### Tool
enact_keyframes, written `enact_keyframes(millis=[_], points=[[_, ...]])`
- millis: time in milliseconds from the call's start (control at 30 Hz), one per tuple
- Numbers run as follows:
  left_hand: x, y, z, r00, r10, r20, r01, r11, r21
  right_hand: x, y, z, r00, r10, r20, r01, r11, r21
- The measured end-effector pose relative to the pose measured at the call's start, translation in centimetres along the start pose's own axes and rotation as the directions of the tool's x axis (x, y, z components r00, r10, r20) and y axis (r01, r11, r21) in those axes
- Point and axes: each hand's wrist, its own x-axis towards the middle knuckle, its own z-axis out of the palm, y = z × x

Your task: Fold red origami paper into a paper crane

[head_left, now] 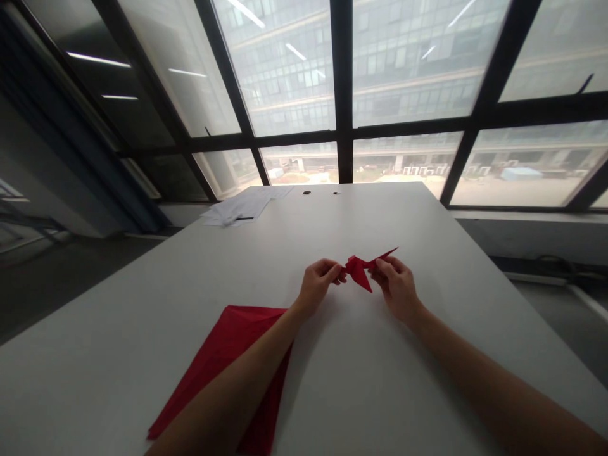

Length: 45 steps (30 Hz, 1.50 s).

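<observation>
A small folded red paper figure (361, 268) with pointed tips is held just above the white table (380, 380), between both hands. My left hand (319, 285) pinches its left end with the fingertips. My right hand (396, 285) grips its right side, where a long point sticks up and to the right. A stack of flat red paper sheets (223, 361) lies on the table near me, partly under my left forearm.
White papers (240, 208) with a dark pen lie at the table's far left corner. Two small dark holes (321, 192) sit near the far edge. Large windows with black frames stand behind the table. Floor drops away on both sides.
</observation>
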Motion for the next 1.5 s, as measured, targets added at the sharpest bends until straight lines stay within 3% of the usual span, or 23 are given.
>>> enact_keyframes(millis=[133,367,533,600,700,800,867,967,1133,1267,1333,1400,1500], points=[[0.2,-0.6,0.2,0.997,-0.009,-0.071,0.005,0.999,-0.048,-0.1,0.4,0.0,0.998,-0.010,0.054,0.013,0.998,-0.064],[0.4,-1.0,0.3,0.973,0.103,-0.209,-0.121,0.990,-0.074,-0.5,0.0,0.3,0.983,-0.090,0.160,0.134,0.945,-0.297],[0.1,-0.6,0.2,0.977,0.133,-0.165,-0.145,0.987,-0.064,-0.6,0.1,0.4,0.971,-0.144,0.191,0.215,0.873,-0.438],[0.1,-0.7,0.1,0.979,0.140,-0.147,-0.146,0.989,-0.026,-0.8,0.4,0.4,0.938,-0.282,0.200,0.346,0.758,-0.553],[0.0,-0.8,0.0,0.978,0.137,-0.158,-0.134,0.991,0.027,-1.5,0.2,0.7,0.810,-0.486,0.327,0.560,0.479,-0.676],[-0.1,-0.6,0.1,0.975,0.153,-0.164,-0.141,0.987,0.082,-2.6,-0.5,1.3,0.699,-0.507,0.504,0.692,0.303,-0.656],[-0.3,-0.1,0.2,0.971,0.192,-0.142,-0.178,0.978,0.109,-3.1,-0.8,1.6,0.674,-0.489,0.554,0.718,0.256,-0.648],[-0.8,0.8,0.5,0.956,0.279,-0.092,-0.266,0.954,0.136,-3.2,-0.9,1.7,0.690,-0.478,0.544,0.705,0.273,-0.654],[-1.7,1.8,0.8,0.936,0.330,0.121,-0.350,0.909,0.228,-2.6,-0.9,1.6,0.702,-0.551,0.451,0.658,0.261,-0.706],[-1.7,1.6,0.9,0.939,0.334,0.086,-0.344,0.912,0.224,-2.3,-0.8,1.4,0.696,-0.549,0.463,0.661,0.239,-0.711],[-1.3,1.3,0.8,0.945,0.326,0.009,-0.320,0.922,0.218,-2.1,-0.7,1.3,0.717,-0.561,0.414,0.654,0.338,-0.677],[-0.8,0.9,0.7,0.957,0.278,-0.089,-0.260,0.950,0.171,-1.8,-0.5,1.2,0.755,-0.553,0.353,0.637,0.489,-0.596],[-0.2,0.2,0.3,0.976,0.155,-0.153,-0.146,0.987,0.068,-1.2,-0.1,1.1,0.852,-0.455,0.258,0.523,0.742,-0.420]])
